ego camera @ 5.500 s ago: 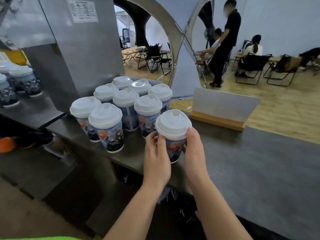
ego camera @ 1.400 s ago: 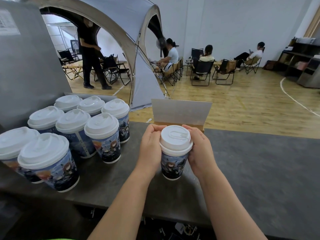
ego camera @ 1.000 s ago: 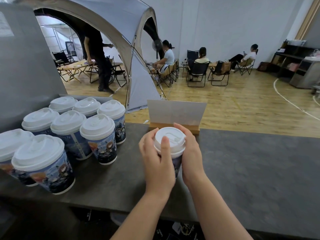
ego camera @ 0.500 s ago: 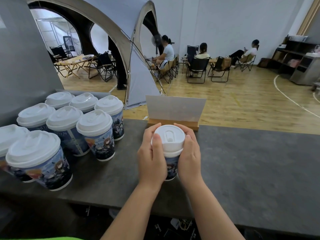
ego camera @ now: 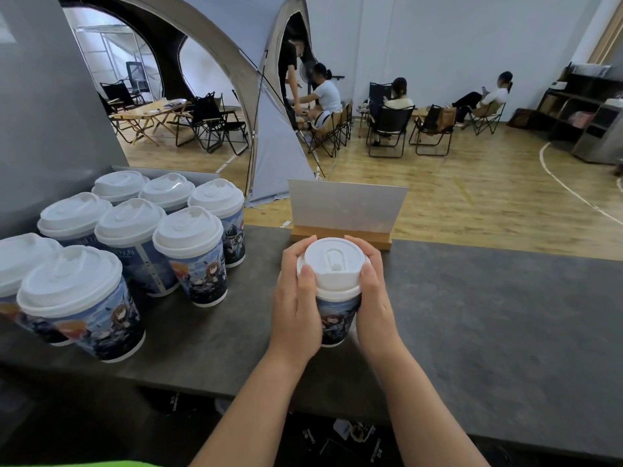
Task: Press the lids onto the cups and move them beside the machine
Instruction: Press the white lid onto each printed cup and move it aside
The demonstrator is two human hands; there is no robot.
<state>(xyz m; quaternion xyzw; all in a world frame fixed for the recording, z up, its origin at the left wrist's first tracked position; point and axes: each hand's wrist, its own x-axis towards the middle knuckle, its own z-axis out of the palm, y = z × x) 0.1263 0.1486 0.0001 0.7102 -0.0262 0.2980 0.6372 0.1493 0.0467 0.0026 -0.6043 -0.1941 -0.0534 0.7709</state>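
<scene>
Against the tall grey metal machine [ego camera: 50, 106] at the far left stands a huddle of eight printed paper cups with white domed plastic lids [ego camera: 188, 254], all capped and packed close on the dark grey stone-look worktop [ego camera: 488, 318]. Well apart from them, further right and just in front of a blank grey card held in a wooden base [ego camera: 345, 210], stands one more printed paper cup [ego camera: 335, 320] with a white plastic sip lid [ego camera: 333, 266] on top. The left hand [ego camera: 296, 298] wraps its side, fingers curled round the back and the thumb lying on the lid's rim; the right hand [ego camera: 374, 298] mirrors it, thumb on the opposite rim. Both are grasping cup and lid together.

A cup like this looks light, and its thin paper wall would likely buckle under a hard squeeze, so I would press at the stiff rolled rim, where the thumbs sit now. Whether it holds liquid cannot be seen. For the carry over to the cluster, a hold low round the wall seems safer than lifting by the lid, which might pop off.
</scene>
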